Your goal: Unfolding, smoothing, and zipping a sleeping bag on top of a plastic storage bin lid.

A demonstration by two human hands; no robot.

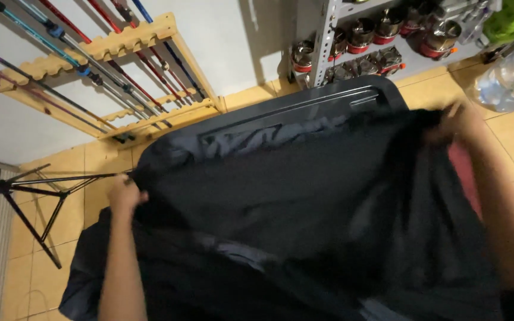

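While arms stretch wide, L hand (125,196) fisted on black fabric (281,196) edge, R hand (456,122) pinching far corner.

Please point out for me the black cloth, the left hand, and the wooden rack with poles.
black cloth (292,202), head view, on the middle of its spread surface
left hand (125,196), head view, on the back of the hand
wooden rack (108,44), head view, on its notched upper bar

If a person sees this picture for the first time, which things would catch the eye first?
Probably the large black fabric spread over a dark plastic lid in the middle, gripped by the left hand and right hand at its far corners. Next, the wooden rack of coloured poles leaning on the wall, upper left.
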